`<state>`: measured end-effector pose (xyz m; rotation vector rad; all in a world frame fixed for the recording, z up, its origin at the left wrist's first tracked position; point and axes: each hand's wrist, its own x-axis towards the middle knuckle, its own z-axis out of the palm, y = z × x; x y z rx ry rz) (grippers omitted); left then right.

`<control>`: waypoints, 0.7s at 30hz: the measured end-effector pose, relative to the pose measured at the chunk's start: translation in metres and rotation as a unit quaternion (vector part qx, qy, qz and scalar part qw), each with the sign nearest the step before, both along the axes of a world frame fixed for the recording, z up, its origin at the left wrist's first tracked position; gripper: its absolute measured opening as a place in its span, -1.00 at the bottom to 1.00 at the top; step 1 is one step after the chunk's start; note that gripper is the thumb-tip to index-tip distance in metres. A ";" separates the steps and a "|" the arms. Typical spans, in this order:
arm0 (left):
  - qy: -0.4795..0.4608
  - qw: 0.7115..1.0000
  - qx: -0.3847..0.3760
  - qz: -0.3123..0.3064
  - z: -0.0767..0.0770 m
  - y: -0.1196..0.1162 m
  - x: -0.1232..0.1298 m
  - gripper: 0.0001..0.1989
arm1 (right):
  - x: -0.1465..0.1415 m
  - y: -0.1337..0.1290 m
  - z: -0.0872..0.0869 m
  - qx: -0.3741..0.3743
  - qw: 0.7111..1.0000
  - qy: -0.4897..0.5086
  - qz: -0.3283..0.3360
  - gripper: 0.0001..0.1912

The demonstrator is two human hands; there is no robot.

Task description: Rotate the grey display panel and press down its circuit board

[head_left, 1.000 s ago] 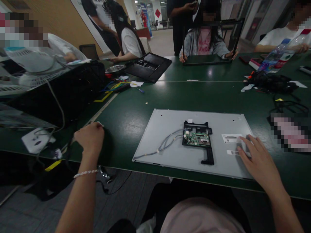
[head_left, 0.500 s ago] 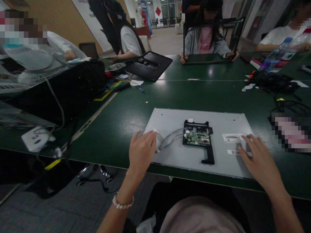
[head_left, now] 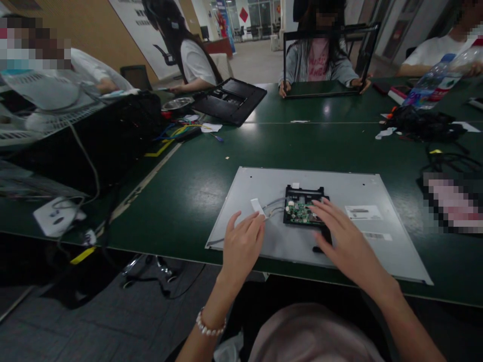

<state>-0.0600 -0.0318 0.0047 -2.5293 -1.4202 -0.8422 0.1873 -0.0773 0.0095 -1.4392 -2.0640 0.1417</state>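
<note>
A grey panel (head_left: 264, 183) is being supported flat by the green table (head_left: 188, 201), close to the table's near edge. Near the middle of the panel, a black bracket (head_left: 305, 191) is being carried on its upward face, with a green circuit board (head_left: 298, 213) being held inside the bracket. From the board, grey cables (head_left: 277, 202) are being led across the panel toward its left side. Over the left part of the panel, a white strip (head_left: 256, 205) is being grasped by its lower end at the fingertips of the left hand (head_left: 243, 246), beside the cables; a beaded bracelet (head_left: 210, 324) is being worn on that wrist. The right hand (head_left: 347, 241) is being held over the bracket and the right part of the board, its fingers released and spread; whether the board is being touched cannot be told. Two white labels (head_left: 363, 212) are being displayed on the panel's right part, the lower one being partly covered by that hand. Beyond the panel, a thin black frame (head_left: 285, 60) is being held upright in both hands by a person (head_left: 317, 60). Beyond the panel to its left, a black cover (head_left: 236, 103) is being supported by the table, and beyond it to its right, plastic bottles (head_left: 433, 85) are being seen near a black bundle (head_left: 422, 123).
</note>
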 end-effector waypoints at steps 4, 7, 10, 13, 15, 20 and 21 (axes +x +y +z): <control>-0.047 0.998 -0.032 -0.007 0.001 0.001 -0.009 -0.75 | -0.049 0.021 0.004 -0.032 0.997 -0.015 0.075 -0.46; -0.055 0.997 -0.052 0.000 0.004 0.003 -0.022 -0.68 | -0.077 0.031 0.004 -0.033 0.994 -0.031 0.097 -0.47; -0.040 0.996 -0.082 -0.007 0.004 0.005 -0.034 -0.63 | -0.094 0.037 0.002 -0.017 0.993 -0.058 0.102 -0.57; -0.032 0.994 -0.100 -0.012 -0.001 0.007 -0.039 -0.66 | -0.101 0.043 -0.002 0.003 0.992 -0.084 0.091 -0.71; -0.036 0.995 -0.095 -0.011 -0.005 0.008 -0.039 -0.68 | -0.102 0.045 -0.005 0.009 0.993 -0.090 0.080 -0.77; -0.045 0.996 -0.072 -0.003 -0.014 0.012 -0.039 -0.69 | -0.098 0.045 -0.013 0.017 0.994 -0.086 0.067 -0.79; -0.047 0.997 -0.069 -0.001 -0.015 0.013 -0.039 -0.68 | -0.097 0.044 -0.013 0.023 0.994 -0.084 0.069 -0.79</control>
